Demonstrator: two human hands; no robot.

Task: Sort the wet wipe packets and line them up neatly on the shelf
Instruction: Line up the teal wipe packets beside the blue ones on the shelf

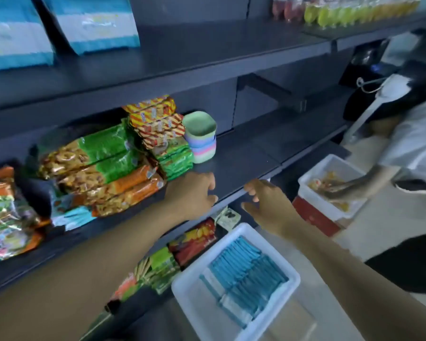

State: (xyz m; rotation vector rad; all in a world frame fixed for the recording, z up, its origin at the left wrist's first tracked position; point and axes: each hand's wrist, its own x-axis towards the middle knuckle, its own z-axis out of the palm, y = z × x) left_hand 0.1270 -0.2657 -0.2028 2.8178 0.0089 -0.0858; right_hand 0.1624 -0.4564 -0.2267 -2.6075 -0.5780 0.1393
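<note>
The wet wipe packets (246, 271) stood on edge in tight blue rows inside a white bin (190, 291) below the shelf's front edge, packed upright probably so that a batch could be lifted out together. None had reached the middle shelf (244, 158) yet, so by my reading the job was at its start, with the bare stretch of board toward the shelf's right end left open to take them.

The left hand (194, 193) reached over the front edge of that shelf, its back to the camera and its fingers bent downward toward the board. It held nothing that I could see and looked slack, not clenched, though the fingertips were turned from view. It lay just right of the stacked noodle packs (103, 173), perhaps marking where the row should begin.

The right hand (268, 205) came in from the lower right with the forearm stretched long across the bin. Its fingers curled loosely at the shelf's front lip, close enough to seem to touch it, and carried no packet; whether they truly gripped the edge was lost in the blur.

Further back on the shelf a stack of pastel cups (202, 136) stood beside the red and green snack packets (162, 134), close to the rear edge. A second person bent over another white bin (330, 185) at the right.
</note>
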